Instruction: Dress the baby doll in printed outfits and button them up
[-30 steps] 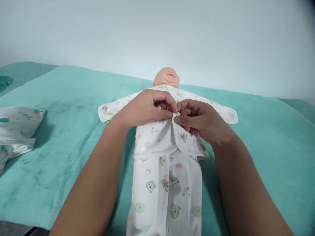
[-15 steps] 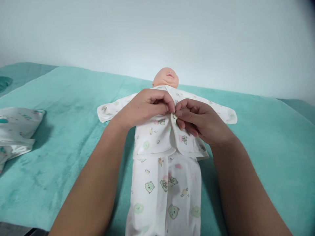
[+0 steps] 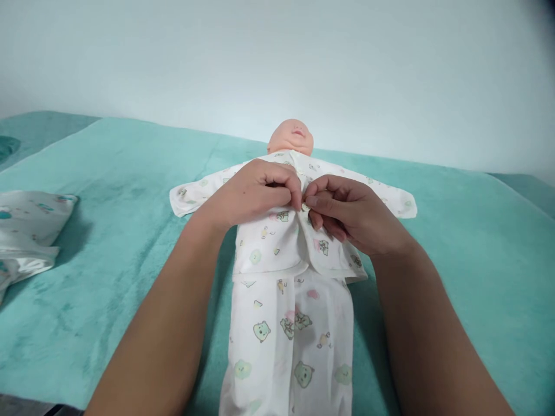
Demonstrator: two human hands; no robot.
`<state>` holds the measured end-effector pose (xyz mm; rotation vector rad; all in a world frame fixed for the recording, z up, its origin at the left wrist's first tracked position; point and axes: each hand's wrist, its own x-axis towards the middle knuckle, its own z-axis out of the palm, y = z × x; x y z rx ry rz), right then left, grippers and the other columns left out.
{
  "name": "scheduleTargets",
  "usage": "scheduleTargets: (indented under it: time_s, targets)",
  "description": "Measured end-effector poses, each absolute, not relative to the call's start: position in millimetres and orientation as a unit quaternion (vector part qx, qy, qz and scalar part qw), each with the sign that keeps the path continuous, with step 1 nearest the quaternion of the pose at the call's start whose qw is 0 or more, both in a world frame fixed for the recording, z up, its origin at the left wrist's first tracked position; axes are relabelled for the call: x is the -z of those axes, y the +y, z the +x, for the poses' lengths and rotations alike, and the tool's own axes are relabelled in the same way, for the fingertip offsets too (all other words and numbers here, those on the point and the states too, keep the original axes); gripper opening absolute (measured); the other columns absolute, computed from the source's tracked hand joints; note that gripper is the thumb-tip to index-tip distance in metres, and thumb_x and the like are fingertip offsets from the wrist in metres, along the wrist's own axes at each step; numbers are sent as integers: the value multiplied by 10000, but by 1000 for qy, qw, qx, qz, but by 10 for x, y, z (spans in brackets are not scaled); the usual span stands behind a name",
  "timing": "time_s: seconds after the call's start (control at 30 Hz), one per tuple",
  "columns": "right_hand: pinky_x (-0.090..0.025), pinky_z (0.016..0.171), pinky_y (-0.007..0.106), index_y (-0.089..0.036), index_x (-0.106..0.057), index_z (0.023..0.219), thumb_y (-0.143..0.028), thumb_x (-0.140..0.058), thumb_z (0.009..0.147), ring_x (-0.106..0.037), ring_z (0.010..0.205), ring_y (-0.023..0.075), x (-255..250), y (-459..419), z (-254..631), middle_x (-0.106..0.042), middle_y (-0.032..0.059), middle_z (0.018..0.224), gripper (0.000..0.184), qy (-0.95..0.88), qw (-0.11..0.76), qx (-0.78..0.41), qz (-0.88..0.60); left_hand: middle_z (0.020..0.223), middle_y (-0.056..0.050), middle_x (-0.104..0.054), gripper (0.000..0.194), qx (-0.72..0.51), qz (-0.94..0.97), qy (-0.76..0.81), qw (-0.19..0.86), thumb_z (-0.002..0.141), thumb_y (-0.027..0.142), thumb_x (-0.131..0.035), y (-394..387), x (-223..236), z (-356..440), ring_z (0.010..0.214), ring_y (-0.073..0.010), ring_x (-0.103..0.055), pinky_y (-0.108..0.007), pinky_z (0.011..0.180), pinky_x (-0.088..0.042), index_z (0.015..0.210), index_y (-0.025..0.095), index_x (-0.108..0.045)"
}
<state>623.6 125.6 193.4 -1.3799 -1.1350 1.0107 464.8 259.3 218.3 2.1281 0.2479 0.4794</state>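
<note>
A baby doll (image 3: 291,137) lies on its back, its head at the far end and both arms spread sideways. It wears a white printed baby shirt (image 3: 269,245) and matching trousers (image 3: 260,346). Over the chest, my left hand (image 3: 264,190) pinches the shirt's front edge between thumb and fingers. My right hand (image 3: 347,208) meets it from the other side, pinching the opposite front edge near a small button. The fingertips nearly touch, and they partly hide the button. Below the hands the two shirt fronts hang slightly apart.
A folded white printed cloth (image 3: 30,231) lies at the left. A teal plush cover (image 3: 130,185) spreads under everything. Behind it rises a pale wall (image 3: 277,63). A dark floor strip shows at the lower left corner.
My left fingertips have moved slightly down and closed in, uncovering a bit of the shirt's opening above them. The right hand stays almost in place at the front edge.
</note>
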Motion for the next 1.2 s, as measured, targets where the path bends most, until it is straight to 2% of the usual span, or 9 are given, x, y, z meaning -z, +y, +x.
scheduleTargets:
  time_s: [0.27,0.6,0.87,0.97,1.03,1.13,1.2]
  targets:
    - [-285,361,194,-177,-655,825,-438,-727,847,-409,376,42,-1966,1206,6229,-589,-23,569,272,-471,490,-409,-609,732,-13,-681,189,-232,840,116,477,728,127,-527,2612,-2146,4647,688,-133,-602,-252,624,-467,641,192,-681]
    - [-285,361,195,-180,-764,905,-419,-751,817,-410,386,40,-2015,1194,6184,-558,-28,550,256,-469,480,-384,-634,712,-6,-664,182,-294,822,139,468,766,141,-550,2595,-2086,4703,662,-122,-599,-238,588,-462,752,190,-725]
    - [-313,376,199,-200,-748,981,-401,-725,839,-413,379,44,-2018,1203,6139,-547,-46,543,247,-491,482,-359,-631,614,13,-590,215,-373,785,157,469,764,81,-520,2599,-2013,4787,581,-115,-551,-265,581,-452,741,190,-705]
    - [-298,365,202,-200,-721,959,-395,-721,837,-393,363,42,-1983,1232,6141,-559,-48,554,230,-475,513,-353,-622,691,5,-638,222,-420,785,173,420,769,80,-516,2633,-1948,4828,653,-131,-577,-280,620,-469,752,199,-702]
    - [-306,370,206,-204,-697,931,-403,-698,849,-417,384,51,-1938,1263,6155,-581,-39,590,216,-447,563,-323,-616,774,-2,-668,237,-449,796,175,367,764,68,-513,2665,-1903,4845,732,-144,-598,-293,668,-483,751,207,-703]
    - [-418,460,219,-219,-671,890,-384,-665,862,-537,515,88,-1859,1319,6181,-616,-21,668,168,-402,643,-215,-616,858,-5,-677,289,-465,816,153,306,742,32,-482,2705,-1855,4855,829,-158,-613,-319,752,-501,717,219,-701]
    - [-522,620,261,-228,-676,874,-347,-655,863,-627,686,126,-1817,1353,6184,-664,-3,779,121,-394,662,-127,-625,876,-3,-676,318,-459,828,137,292,730,17,-456,2716,-1846,4854,869,-165,-617,-338,804,-507,678,223,-694]
